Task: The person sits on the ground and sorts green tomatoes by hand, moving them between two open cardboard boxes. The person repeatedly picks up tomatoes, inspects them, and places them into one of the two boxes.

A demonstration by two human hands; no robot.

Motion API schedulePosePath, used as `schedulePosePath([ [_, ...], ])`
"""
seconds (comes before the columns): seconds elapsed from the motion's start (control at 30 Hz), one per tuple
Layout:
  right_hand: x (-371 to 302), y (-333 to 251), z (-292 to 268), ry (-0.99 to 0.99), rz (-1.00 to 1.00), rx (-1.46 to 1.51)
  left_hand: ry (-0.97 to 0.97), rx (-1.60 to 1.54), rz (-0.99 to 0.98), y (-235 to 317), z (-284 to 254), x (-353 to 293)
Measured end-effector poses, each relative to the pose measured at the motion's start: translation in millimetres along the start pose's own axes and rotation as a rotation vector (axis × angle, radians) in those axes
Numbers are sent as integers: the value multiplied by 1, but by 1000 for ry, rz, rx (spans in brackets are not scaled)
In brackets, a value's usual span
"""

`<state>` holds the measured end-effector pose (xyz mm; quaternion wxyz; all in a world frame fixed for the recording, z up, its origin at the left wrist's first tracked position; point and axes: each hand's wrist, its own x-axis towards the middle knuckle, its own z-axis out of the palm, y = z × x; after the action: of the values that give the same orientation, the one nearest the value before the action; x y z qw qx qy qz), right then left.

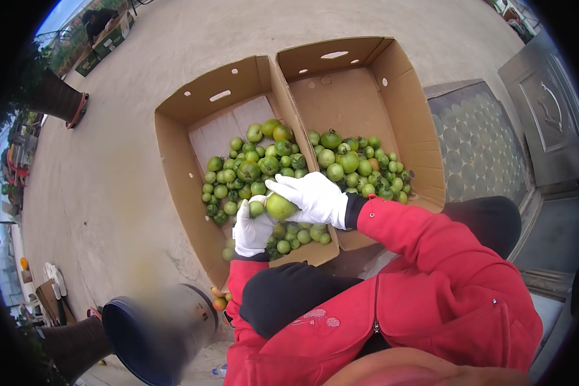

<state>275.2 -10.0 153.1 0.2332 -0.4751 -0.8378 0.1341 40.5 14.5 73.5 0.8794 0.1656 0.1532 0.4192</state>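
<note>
Above the near part of the open brown cardboard left box (177,149), I record handling of loose green tomatoes. My right hand (316,198), gloved in white, is clamped on a large pale-green tomato (281,206), fingers across its top. My left hand (252,231), likewise white-gloved, curls around a small round green tomato (256,208) just beside the large one. Whether the left palm also bears the large fruit, I cannot tell.

Stock as found: the left box carries a broad heap of mostly green tomatoes (249,170), some tinged orange, with more lying at its near end beyond my wrists. Pale bottom shows at its far end. The adjoining open brown cardboard right box (405,109) carries a second heap of green tomatoes (349,161), with brown bottom exposed at the far end. Just outside the left box's near corner, a few orange-red tomatoes (219,303) sit near a grey cylindrical bucket (193,312).

Progress, in my judgement: partial. Two tomatoes are in hand, and both heaps hold many more. The orange-red ones set apart may be a finished portion; I cannot confirm it. Which heap counts as done and which as outstanding, this view does not settle.
</note>
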Motion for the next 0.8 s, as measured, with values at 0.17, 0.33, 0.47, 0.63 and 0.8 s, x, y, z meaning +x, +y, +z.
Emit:
schedulePosePath([
  [0.17, -1, 2, 3, 88, -111, 100, -33, 52, -60, -6, -5, 2],
  [0.33, -4, -3, -14, 218, -48, 258, 43, 39, -40, -3, -4, 1],
  [0.47, -15, 19, -37, 469, 221, 103, 352, 86, 164, 4, -11, 3],
  [0.63, -44, 56, -21, 430, 664, 77, 312, 69, 157, 0, -11, 6],
  [0.8, -56, 55, -13, 338, 727, 51, 219, 58, 141, -2, -3, 9],
])
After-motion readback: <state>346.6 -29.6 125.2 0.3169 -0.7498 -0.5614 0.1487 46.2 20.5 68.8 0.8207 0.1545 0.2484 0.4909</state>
